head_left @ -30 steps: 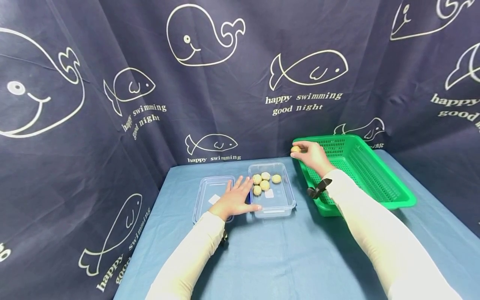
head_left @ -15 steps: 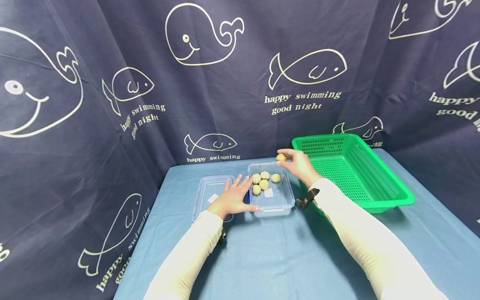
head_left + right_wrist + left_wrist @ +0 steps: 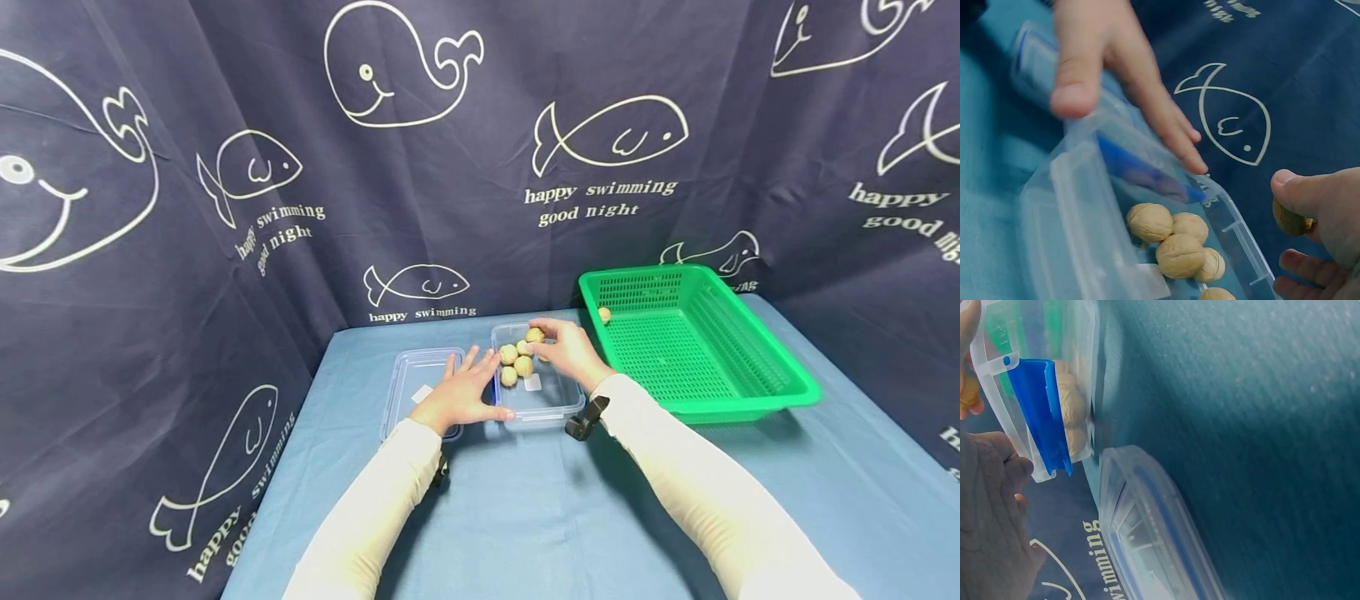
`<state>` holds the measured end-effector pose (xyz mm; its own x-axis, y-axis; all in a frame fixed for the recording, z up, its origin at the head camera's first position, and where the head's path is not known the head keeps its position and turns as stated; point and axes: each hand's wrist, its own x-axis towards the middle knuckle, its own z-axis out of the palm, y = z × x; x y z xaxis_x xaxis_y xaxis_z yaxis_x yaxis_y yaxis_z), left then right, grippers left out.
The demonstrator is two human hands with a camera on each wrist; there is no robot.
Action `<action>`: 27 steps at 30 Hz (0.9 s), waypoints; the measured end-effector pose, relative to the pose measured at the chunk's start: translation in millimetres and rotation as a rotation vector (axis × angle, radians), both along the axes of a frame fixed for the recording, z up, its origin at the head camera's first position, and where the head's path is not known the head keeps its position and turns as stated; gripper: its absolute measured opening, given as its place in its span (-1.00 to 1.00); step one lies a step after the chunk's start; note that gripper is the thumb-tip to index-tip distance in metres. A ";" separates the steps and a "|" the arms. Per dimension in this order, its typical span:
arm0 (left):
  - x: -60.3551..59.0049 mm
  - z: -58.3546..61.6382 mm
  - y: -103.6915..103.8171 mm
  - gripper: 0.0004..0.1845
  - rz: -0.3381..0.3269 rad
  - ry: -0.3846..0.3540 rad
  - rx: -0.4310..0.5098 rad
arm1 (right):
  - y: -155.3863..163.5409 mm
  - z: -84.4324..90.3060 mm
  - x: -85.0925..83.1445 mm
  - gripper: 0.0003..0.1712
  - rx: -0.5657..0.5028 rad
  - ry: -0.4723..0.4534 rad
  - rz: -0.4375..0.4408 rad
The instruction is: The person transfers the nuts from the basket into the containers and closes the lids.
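Note:
A clear plastic container (image 3: 553, 398) with a blue side latch (image 3: 1040, 412) stands on the table, and several walnuts (image 3: 522, 366) lie in its far left part. Over its far end, my right hand (image 3: 576, 357) pinches another walnut (image 3: 1290, 222) between thumb and fingers. My left hand (image 3: 459, 400) spreads along the container's left side, fingers straight, with the thumb at the near rim. Beneath and beyond that hand lies the clear lid (image 3: 405, 387), partly covered. My right hand hides some of the container's far right corner.
A green slotted basket (image 3: 780, 398) stands to the right of the container, with one walnut (image 3: 604, 315) visible at its far left corner. Behind the blue-covered table (image 3: 510, 517) hangs a dark curtain (image 3: 495, 192) with whale and fish drawings.
My right hand has moved left and down from the basket's left rim to over the container, carrying the walnut. A walnut in the basket now shows. My left hand stays at the container.

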<state>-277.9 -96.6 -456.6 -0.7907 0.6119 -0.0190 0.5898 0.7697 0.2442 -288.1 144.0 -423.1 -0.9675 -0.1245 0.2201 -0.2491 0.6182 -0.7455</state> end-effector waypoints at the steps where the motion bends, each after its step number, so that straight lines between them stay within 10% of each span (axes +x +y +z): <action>1: 0.3 0.7 -0.1 0.24 0.002 0.003 -0.003 | -2.4 -1.8 0.8 -0.45 -0.005 0.006 0.000; 27: 0.8 -5.0 -0.8 0.23 -0.017 0.031 0.015 | -22.6 -45.0 5.4 -0.49 0.036 0.018 0.156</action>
<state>-277.1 -97.4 -461.6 -0.7802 0.6253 0.0145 0.6102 0.7558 0.2374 -282.8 121.4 -468.2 -0.9317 -0.2809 0.2304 -0.3576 0.5969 -0.7182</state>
